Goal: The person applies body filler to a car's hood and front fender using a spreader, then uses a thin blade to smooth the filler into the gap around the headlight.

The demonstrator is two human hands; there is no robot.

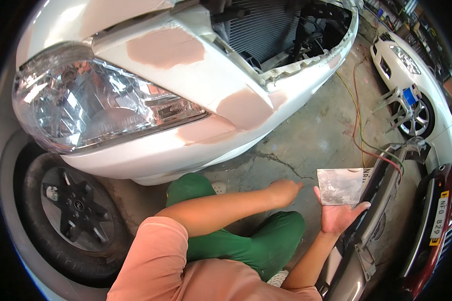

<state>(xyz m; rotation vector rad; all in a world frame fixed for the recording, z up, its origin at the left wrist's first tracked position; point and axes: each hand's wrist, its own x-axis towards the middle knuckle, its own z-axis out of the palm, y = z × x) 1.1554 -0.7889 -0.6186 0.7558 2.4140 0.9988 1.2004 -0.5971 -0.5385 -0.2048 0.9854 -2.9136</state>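
My right hand [335, 218] holds up a thin, square grey plate [340, 186] with pale smears on its face. The thumb sticks out to the side, and the fingers are mostly hidden behind the plate. Just left of it is my left hand [285, 193], curled with one finger pointing towards the plate. Whatever the left hand may hold is hidden. Ahead of me stands a white car bumper [186, 155] with beige-pink patches, one of them a filler-coloured patch [246, 108] near the grille opening. Neither hand touches the car.
A clear headlight [100, 108] and a black-rimmed wheel [75, 203] are on the left. Red and yellow hoses [356, 108] cross the cracked concrete floor [286, 150]. A grey loose bumper [359, 256] lies close on my right. Beyond are a stool [394, 103] and another white car [432, 95].
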